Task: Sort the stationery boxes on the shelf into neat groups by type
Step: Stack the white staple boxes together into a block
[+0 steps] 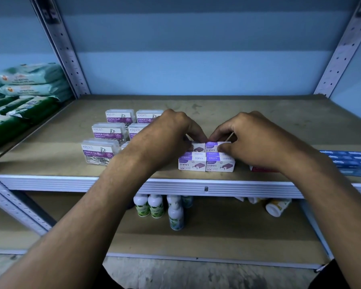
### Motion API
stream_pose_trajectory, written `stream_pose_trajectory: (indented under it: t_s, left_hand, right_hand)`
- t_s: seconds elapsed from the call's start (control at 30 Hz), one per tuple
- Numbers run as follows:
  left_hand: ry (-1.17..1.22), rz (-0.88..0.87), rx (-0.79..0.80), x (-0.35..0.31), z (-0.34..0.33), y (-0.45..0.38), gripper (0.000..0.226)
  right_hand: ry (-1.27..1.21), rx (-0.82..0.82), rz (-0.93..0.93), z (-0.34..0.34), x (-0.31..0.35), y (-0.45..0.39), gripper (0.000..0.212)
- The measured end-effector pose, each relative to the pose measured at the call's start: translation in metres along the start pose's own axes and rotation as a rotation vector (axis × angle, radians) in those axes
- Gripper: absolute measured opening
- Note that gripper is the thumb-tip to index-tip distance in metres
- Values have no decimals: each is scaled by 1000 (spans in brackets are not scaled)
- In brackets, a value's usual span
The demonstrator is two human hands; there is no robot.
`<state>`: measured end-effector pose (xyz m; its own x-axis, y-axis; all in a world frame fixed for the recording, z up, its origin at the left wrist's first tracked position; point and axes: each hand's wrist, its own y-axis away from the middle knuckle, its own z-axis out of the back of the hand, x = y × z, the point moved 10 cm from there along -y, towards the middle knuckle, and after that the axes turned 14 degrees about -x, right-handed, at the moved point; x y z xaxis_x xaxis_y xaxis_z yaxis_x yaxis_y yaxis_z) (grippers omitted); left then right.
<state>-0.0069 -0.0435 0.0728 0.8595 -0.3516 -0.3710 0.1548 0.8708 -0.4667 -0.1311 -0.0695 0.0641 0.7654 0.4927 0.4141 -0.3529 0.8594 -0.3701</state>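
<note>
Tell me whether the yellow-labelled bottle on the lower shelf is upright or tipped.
Tipped: the yellow bottle lies on its side, cap toward the camera.

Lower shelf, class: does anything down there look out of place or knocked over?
Yes. One small bottle at the right of the lower shelf lies tipped on its side, its round end towards the camera, while the green-labelled bottles further left stand upright. Nothing looks spilled around it.

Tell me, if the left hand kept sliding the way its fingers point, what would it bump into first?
Probably the right hand. The left hand points rightward along the top row of white-and-purple cardboard staples boxes, and their fingertips nearly meet above it, though depth is hard to judge.
</note>
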Motion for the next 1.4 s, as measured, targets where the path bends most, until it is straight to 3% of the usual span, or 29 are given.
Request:
stream_pose_trajectory:
  t_s: [0.83,0.93,1.03,1.23,1.4]
  left_hand:
    - [13,10,68,-1,-3,5,22]
    - [40,29,103,-2,-2,9,23]
    - [-26,36,147,-1,-6,12,46]
    - [-99,-2,122,-3,-10,9,38]
    - [-105,-25,102,-6,-10,9,39]
  right_hand:
    - [21,141,16,-10,4,5,19]
    - [49,221,32,-14,5,10,40]
    - [85,238,23,-16,5,13,59]
    - [121,163,21,-14,3,9,42]
    - [136,129,14,-15,1,8,43]
